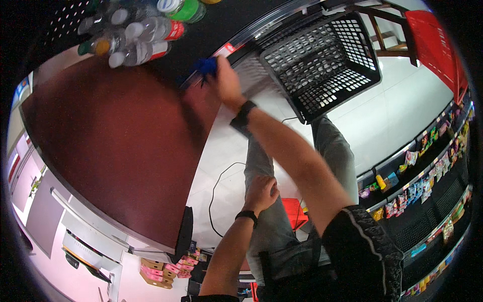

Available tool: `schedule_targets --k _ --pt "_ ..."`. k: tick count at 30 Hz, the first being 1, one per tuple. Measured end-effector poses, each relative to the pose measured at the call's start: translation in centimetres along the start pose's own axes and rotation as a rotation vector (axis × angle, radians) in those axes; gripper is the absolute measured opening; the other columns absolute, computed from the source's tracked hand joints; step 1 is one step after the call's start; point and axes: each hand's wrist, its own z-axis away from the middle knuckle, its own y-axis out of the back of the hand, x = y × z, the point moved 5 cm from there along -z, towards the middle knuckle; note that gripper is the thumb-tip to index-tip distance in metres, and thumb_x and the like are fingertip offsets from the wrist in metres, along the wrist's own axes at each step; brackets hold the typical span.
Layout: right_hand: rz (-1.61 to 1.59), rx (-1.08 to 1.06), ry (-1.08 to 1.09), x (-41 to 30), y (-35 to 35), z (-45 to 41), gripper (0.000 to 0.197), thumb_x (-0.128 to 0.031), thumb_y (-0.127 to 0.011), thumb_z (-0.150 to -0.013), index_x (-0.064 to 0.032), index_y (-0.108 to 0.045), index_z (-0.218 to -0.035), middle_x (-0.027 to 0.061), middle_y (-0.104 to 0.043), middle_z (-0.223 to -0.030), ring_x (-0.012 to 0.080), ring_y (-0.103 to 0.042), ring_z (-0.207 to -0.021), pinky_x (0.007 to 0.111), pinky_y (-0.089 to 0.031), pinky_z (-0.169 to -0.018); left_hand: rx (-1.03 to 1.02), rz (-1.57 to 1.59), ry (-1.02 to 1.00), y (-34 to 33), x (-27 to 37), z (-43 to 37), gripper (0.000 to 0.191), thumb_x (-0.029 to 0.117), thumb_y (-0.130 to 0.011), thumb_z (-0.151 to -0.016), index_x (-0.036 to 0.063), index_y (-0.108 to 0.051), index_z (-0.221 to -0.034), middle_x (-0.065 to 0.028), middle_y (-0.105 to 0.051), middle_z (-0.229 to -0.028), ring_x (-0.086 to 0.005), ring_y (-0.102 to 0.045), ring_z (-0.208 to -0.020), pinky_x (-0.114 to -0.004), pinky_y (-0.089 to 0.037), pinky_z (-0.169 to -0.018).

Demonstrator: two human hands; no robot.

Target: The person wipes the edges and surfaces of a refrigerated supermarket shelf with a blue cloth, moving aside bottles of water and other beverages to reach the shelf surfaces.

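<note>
My right hand point(227, 81) reaches up and across to the edge of a dark shelf. It is closed on a bunched blue cloth point(206, 67), which lies against the shelf surface beside a red and white price tag point(228, 48). Below it, my left hand point(261, 192) hangs over my thigh with its fingers curled, and nothing shows in it. Several clear plastic bottles point(139, 53) lie on their sides on the black shelf, left of the cloth. A bottle with a green label point(185, 10) is near them at the top.
A black perforated basket point(320, 64) is right of my right hand. A dark red panel point(124, 147) spans the left. A cable point(211, 200) runs over the pale floor. Snack shelves point(411, 181) stand at right, near a red plastic object point(434, 49); cartons point(156, 272) are stacked lower left.
</note>
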Motion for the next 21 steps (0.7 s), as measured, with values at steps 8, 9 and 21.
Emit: schedule_targets --k 8,9,21 --pt "0.403 0.596 0.001 1.9 25.5 -15.9 0.041 -0.014 -0.065 -0.086 -0.0005 -0.041 -0.117 0.0297 -0.065 -0.099 0.0487 -0.062 -0.095 0.051 -0.050 -0.082 -0.001 0.048 0.054 0.3 0.6 -1.8 0.009 0.012 -0.061 -0.080 0.0041 -0.057 -0.079 -0.0140 -0.061 -0.076 -0.0354 -0.058 -0.081 -0.045 -0.043 -0.081" --pt "0.430 0.622 -0.033 2.2 28.7 -17.8 0.044 -0.013 -0.065 -0.086 -0.0013 -0.040 -0.120 0.0292 -0.063 -0.105 0.0476 -0.062 -0.098 0.051 -0.050 -0.083 -0.017 0.033 0.043 0.3 0.8 -2.2 0.009 0.012 -0.061 -0.080 0.0040 -0.057 -0.080 -0.0140 -0.061 -0.077 -0.0355 -0.058 -0.081 -0.046 -0.043 -0.081" --pt "0.561 0.898 0.385 5.1 44.9 -26.5 0.042 -0.013 -0.050 -0.083 0.0044 -0.047 -0.121 0.0320 -0.058 -0.099 0.0503 -0.055 -0.097 0.052 -0.044 -0.084 -0.059 -0.005 -0.027 -0.9 0.2 -3.6 0.009 0.014 -0.060 -0.081 0.0057 -0.059 -0.085 -0.0112 -0.063 -0.085 -0.0306 -0.060 -0.089 -0.043 -0.042 -0.086"
